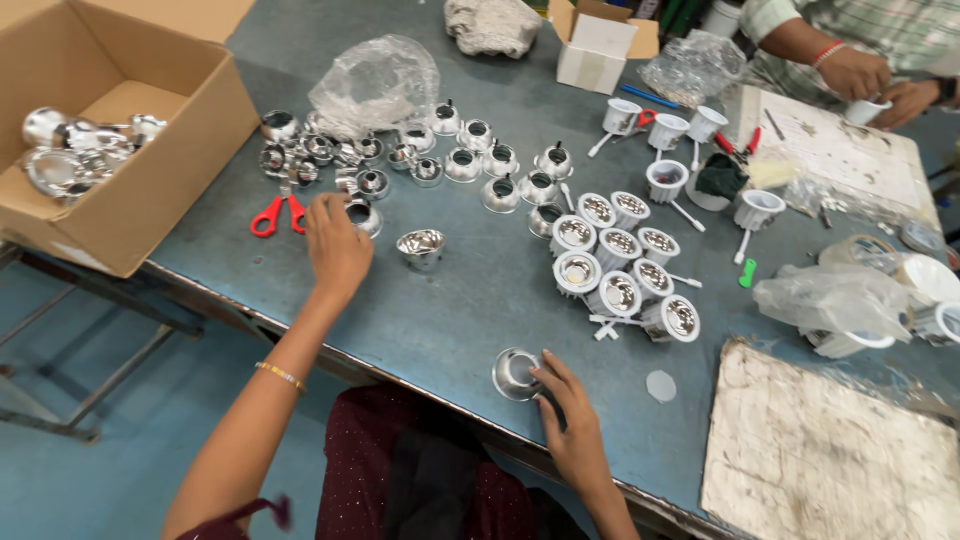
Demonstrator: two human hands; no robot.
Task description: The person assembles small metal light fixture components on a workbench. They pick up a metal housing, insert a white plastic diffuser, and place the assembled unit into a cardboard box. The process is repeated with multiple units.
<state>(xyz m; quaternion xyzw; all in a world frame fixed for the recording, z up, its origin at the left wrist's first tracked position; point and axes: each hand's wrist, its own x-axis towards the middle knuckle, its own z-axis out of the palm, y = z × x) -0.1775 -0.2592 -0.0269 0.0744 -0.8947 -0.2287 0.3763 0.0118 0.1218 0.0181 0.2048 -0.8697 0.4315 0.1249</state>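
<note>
Left hand point(335, 245): your fingers pinch a shiny reflector cup point(363, 215), centre-left.
Right hand point(570, 425): your fingertips hold another cup point(515, 373), lower centre.
Handling: probably light, thin, slippery, easily dented; grip the rims.

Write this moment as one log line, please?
left hand: reaching a shiny reflector cup by the red scissors | right hand: fingers on a reflector cup near table edge

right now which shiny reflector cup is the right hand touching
The lone reflector cup at the table's near edge, under the right hand; the others lie farther back.
</note>
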